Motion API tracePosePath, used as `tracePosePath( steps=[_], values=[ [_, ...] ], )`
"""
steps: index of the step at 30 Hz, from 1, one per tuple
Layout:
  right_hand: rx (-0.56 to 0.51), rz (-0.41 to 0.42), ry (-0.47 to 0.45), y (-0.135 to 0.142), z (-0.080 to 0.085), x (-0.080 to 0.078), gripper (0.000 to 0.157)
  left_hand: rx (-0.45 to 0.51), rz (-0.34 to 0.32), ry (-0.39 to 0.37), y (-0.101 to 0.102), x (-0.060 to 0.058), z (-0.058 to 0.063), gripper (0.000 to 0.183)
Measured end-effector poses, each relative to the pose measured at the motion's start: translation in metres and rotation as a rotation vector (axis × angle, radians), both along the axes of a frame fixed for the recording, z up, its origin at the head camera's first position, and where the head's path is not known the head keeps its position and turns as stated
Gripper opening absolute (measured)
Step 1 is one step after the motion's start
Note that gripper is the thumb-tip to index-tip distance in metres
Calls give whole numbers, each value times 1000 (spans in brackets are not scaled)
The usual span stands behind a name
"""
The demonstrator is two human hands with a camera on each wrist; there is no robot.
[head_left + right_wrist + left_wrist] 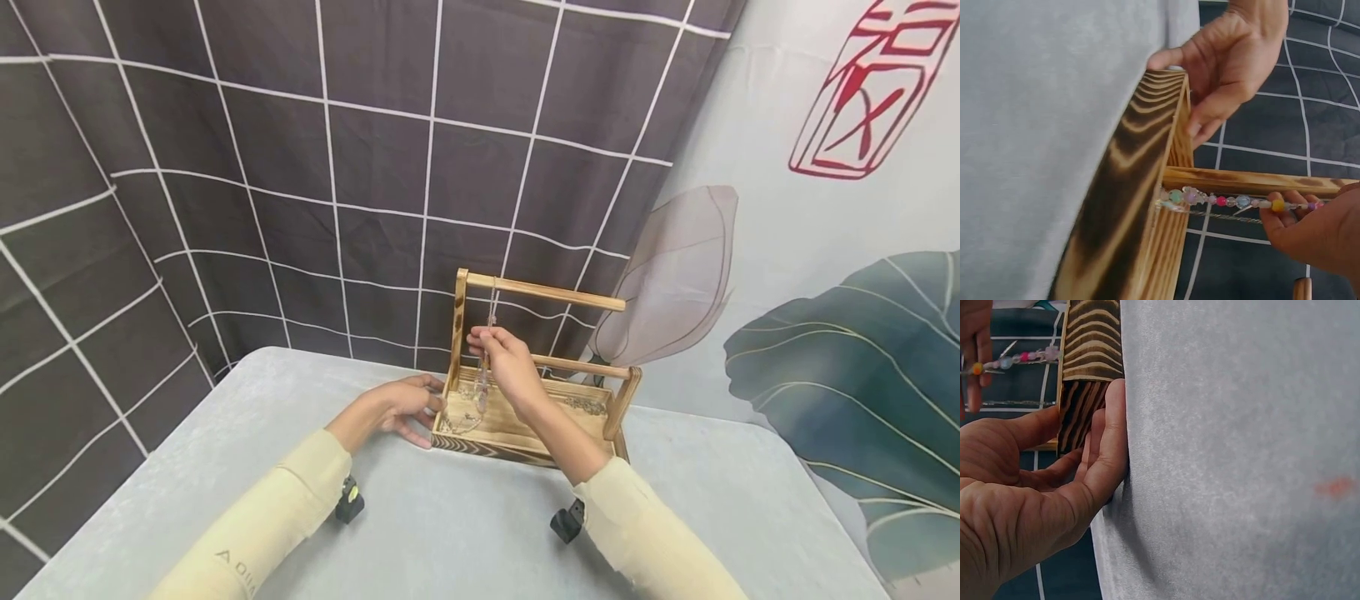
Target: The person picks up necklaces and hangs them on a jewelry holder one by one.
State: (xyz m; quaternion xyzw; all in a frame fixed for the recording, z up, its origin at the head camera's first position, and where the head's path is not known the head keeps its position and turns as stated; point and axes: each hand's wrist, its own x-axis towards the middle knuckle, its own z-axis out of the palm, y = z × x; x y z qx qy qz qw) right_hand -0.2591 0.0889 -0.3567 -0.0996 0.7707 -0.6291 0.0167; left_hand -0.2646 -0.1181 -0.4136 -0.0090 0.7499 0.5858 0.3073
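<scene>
A beaded string (1224, 200) is hung over the top bar (558, 293) of the wooden tray (495, 449) and pinched between the thumb and fingers of the right hand (510, 362), its lower part above the tray floor. The tray's left front corner is gripped by the left hand (405, 404), thumb on the rim and fingers around the outside. The tray is set near the back edge of the table (450, 517), close to the dark curtain (378, 158); room is left in front and to both sides. Letters are printed on the left sleeve (258, 529) — not clearly legible — and a red emblem (870, 100) is cut off at the upper right.
</scene>
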Motion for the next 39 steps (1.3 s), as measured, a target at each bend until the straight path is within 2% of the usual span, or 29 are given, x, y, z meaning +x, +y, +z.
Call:
tracePosePath(
  steps=[12,16,23,35,39],
  values=[
    [185,0,-24,12,-21,13,51,3,11,-4,0,-1,-2,56],
    [242,23,-39,16,-27,14,46,4,13,-8,1,-1,-1,56],
    [252,93,-152,19,-35,15,40,4,22,-16,1,-1,-1,57],
    [296,164,-187,26,-53,7,18,12,25,-10,1,-1,0,58],
    [352,216,-182,29,-56,6,15,13,26,-15,1,0,0,59]
  ],
)
